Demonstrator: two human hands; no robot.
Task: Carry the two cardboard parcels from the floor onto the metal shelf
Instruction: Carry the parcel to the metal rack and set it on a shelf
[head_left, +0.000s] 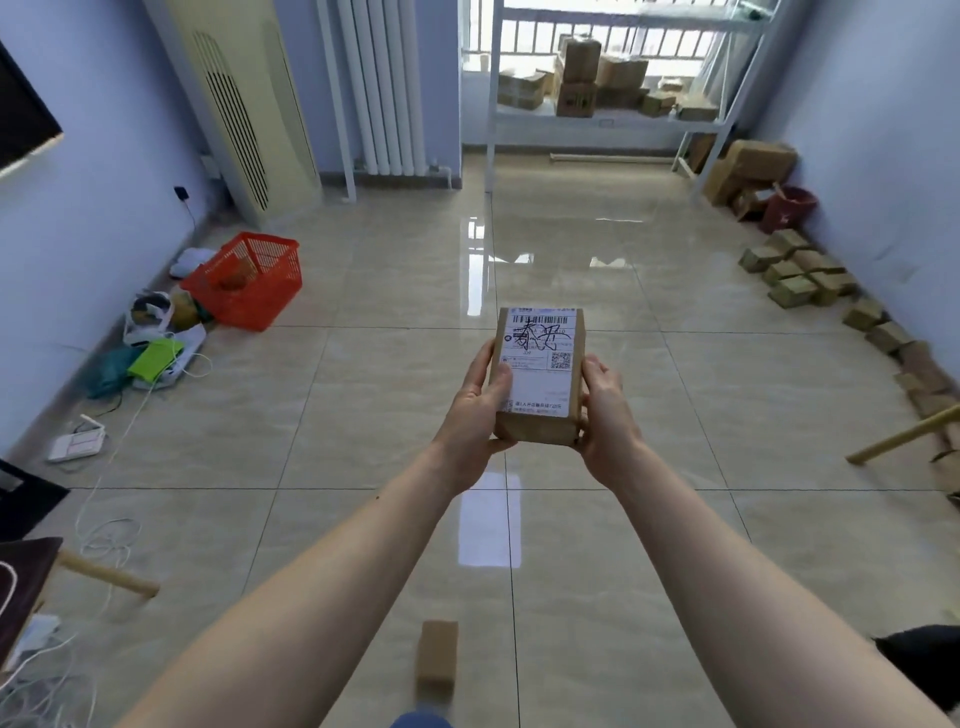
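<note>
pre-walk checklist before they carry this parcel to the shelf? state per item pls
1. Grip: left hand and right hand hold the labelled parcel from both sides: ok.
2. Parcel level, label up: ok.
3. Tiled floor ahead free of obstacles: ok.
4. Free room on the metal shelf, which already holds boxes: cannot tell.
5. Second parcel on the floor near the feet, trip risk: not ok.
6. White cables lie off to the left: ok.

Brown parcel (537, 423), white label (540, 364); orange basket (249, 283).
</note>
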